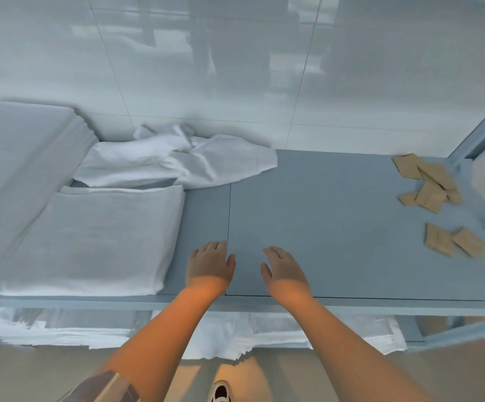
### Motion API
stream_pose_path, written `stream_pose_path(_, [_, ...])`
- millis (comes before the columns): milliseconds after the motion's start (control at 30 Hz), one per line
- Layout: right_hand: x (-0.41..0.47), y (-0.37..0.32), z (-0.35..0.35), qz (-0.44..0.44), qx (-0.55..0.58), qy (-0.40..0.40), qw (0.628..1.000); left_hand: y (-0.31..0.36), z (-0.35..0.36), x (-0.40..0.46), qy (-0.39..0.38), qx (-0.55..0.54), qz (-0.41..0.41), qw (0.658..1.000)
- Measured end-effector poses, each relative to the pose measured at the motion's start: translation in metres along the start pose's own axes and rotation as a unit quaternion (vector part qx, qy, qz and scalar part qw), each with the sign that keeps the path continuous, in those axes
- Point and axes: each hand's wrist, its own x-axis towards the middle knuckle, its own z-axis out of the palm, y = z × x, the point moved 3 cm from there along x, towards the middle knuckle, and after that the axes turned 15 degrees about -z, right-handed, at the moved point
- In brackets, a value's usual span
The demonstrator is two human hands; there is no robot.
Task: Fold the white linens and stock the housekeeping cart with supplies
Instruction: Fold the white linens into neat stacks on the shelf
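At the far left a tall stack of folded white linen (18, 146) lies along the edge of the blue-grey table (336, 216), its layered edges showing; how many pieces it holds cannot be counted. Just beside it, toward the near edge, lies one folded white sheet (90, 242), flat and squared. Behind that, against the glossy white wall (235, 68), one unfolded white cloth (177, 159) lies crumpled, one corner spread out onto the bare tabletop. Under the table, a lower shelf (409, 329) holds more white linen (235, 335) in flat layers that hang slightly over its front edge; their number cannot be told. Near the middle of the table, close to its front edge, the left hand (210, 266) rests palm down with fingers straight and together, holding nothing, just right of the folded sheet and apart from it. The right hand (284, 269) lies next to it, also flat and released, fingers extended on the bare surface. The two hands are near each other but not touching. Toward the right end lie two loose clusters of small tan packets (429, 184): the far cluster has about five or six overlapping, and the near packets (452, 242) number about three. On the floor below, the tip of one shoe (221, 391) shows.
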Motion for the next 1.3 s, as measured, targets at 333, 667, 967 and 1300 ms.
stream_pose_path(333, [0.084, -0.01, -0.005, -0.093, -0.062, 0.022, 0.993, -0.025, -0.028, 0.058, 0.08, -0.026, -0.026, 0.996])
stream_pose_path(667, [0.187, 0.05, 0.02, -0.14, -0.112, -0.008, 0.984, -0.002, 0.014, 0.154, 0.143, 0.044, -0.039, 0.988])
stream_pose_path(967, [0.316, 0.072, 0.031, -0.202, -0.165, 0.091, 0.961, 0.0, 0.026, 0.254, 0.227, 0.07, -0.09, 0.967])
stream_pose_path(1300, [0.37, 0.092, 0.047, -0.238, -0.272, 0.069, 0.93, 0.014, 0.049, 0.309, 0.155, -0.021, -0.114, 0.981])
